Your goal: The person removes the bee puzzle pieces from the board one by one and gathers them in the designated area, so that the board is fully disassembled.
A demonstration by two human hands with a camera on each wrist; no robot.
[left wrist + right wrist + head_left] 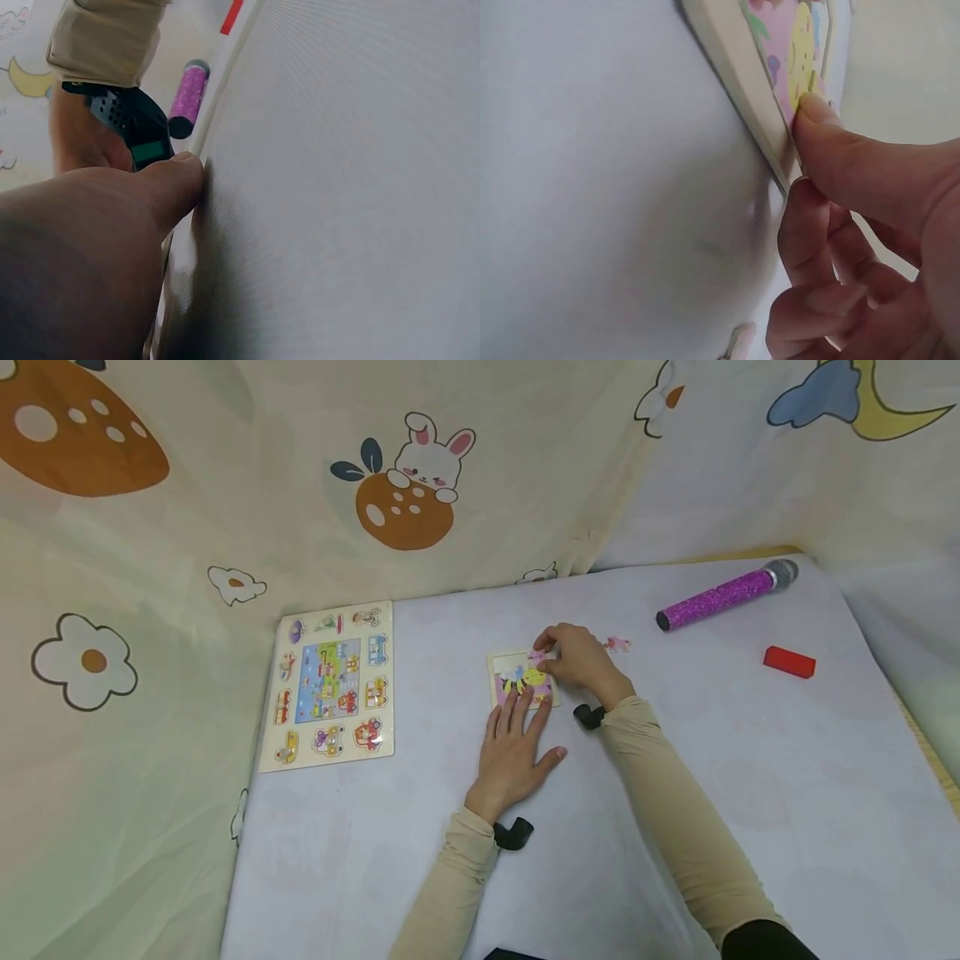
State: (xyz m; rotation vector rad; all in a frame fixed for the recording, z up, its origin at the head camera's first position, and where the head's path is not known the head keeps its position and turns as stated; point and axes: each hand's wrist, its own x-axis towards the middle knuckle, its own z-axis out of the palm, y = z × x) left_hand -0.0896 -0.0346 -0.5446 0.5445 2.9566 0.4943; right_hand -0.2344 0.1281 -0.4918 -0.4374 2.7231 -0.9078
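A small jigsaw puzzle board (517, 685) with a pale frame lies on the white-covered table, its picture showing a yellow-and-black bee-like figure. My left hand (512, 766) rests on its lower edge with fingers straight and spread. At the upper right corner, the right hand (577, 662) pinches a pink puzzle piece (536, 656) between thumb and index finger. In the right wrist view the thumb (821, 112) presses close to the frame's corner, and the piece is mostly hidden. Just right of that hand lies a loose pink puzzle piece (617, 644).
A larger picture board (384, 681) with vehicle shapes lies on the left. Towards the back right are a glittery purple microphone (720, 599) and a red block (790, 662). A printed cloth (285, 527) hangs behind the table.
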